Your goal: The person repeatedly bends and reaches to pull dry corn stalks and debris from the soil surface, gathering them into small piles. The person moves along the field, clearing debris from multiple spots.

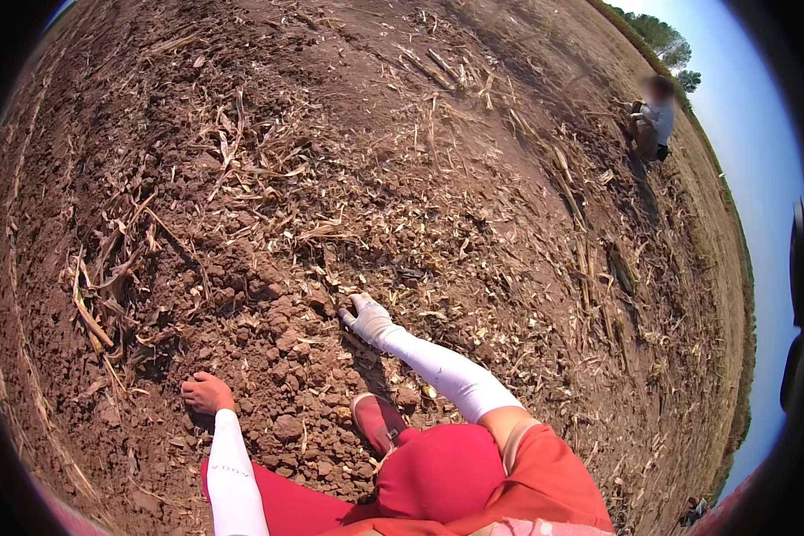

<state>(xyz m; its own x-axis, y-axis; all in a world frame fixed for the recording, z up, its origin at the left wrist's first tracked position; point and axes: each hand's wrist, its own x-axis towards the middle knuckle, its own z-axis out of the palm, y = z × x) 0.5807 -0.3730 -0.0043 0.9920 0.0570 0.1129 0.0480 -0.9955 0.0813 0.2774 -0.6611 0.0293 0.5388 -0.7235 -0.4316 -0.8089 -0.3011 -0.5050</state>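
Note:
My left hand [207,394], bare below a white sleeve, rests low on the brown clods at the lower left. Its fingers are curled in, and anything inside them is hidden. Farther right and ahead, my right hand [368,322] wears a pale glove and reaches down to the loose soil [286,357]. A gap shows between its thumb and fingers, with nothing seen in it. Crumbly clods and bits of dry straw lie around both hands.
My red shoe [378,422] stands on the clods just behind my right hand. A clump of dry stalks [94,313] sticks up ahead of my left hand. Husks and stalks [572,196] litter the field. Another person [654,125] crouches far off at the upper right.

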